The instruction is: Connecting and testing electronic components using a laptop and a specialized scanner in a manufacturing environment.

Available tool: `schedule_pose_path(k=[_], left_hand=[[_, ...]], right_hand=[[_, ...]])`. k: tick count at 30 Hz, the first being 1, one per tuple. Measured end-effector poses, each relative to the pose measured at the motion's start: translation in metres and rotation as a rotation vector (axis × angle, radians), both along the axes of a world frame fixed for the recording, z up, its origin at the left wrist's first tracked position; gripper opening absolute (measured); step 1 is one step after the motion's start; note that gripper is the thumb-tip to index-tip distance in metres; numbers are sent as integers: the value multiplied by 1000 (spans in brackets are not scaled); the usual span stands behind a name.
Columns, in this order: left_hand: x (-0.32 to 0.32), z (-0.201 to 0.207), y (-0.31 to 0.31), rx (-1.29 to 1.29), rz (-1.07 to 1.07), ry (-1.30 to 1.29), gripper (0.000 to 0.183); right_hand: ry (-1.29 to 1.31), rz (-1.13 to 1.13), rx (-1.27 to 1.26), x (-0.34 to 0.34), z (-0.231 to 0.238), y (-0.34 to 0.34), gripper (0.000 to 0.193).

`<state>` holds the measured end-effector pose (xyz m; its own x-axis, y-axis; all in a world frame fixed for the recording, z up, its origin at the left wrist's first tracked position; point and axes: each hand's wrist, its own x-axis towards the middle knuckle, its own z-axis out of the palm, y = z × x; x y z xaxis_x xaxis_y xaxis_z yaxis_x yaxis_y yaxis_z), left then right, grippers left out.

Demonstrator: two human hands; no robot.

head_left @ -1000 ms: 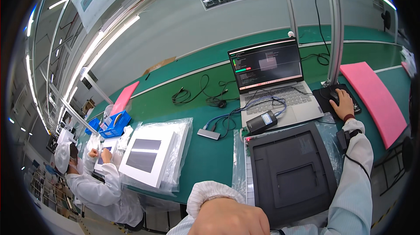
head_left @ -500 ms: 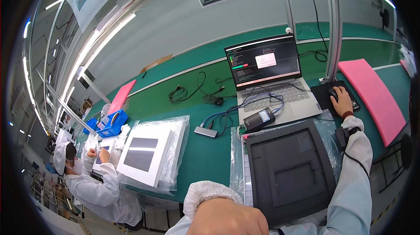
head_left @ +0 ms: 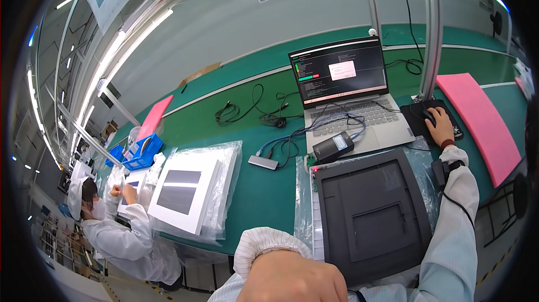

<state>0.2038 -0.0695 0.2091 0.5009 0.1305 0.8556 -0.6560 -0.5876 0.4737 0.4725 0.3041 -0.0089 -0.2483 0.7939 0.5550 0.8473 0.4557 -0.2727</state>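
My right hand (head_left: 442, 126) rests over a black computer mouse (head_left: 429, 114) on a black mouse pad (head_left: 414, 119). Close to the lower edge is my left hand (head_left: 292, 280), with its back and knuckles showing and its fingers hidden. Between my arms lies a dark grey panel-like device (head_left: 373, 212) on clear plastic, a small red light glowing by its upper left corner. Beyond it stands an open laptop (head_left: 339, 74) with a pale dialog box on its dark screen. A black adapter box (head_left: 333, 147) with a blue cable sits at the laptop's front edge.
A grey hub (head_left: 263, 162) and coiled black cables (head_left: 227, 113) lie left of the laptop. White framed panels (head_left: 181, 189) on plastic wrap lie farther left, near blue bins (head_left: 142, 153) and a co-worker (head_left: 120, 234). Pink foam (head_left: 480, 125) and a metal post (head_left: 431, 32) stand right.
The whole view has shifted slightly. My right hand stays on the mouse and my left hand keeps its place; the laptop's dialog box is still up.
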Motion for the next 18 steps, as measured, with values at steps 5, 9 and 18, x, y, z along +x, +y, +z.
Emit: schedule_pose_path(k=[5,9,18], left_hand=[[0,8,3,-19,10,18,37],[-1,10,4,200,-80,-7,36],[-17,-3,-26,198,44,-135,27]], right_hand=[[4,18,-11,-3,7,1,44],[10,17,7,4,-1,7,53],[122,82,164,9,18,-17,45]])
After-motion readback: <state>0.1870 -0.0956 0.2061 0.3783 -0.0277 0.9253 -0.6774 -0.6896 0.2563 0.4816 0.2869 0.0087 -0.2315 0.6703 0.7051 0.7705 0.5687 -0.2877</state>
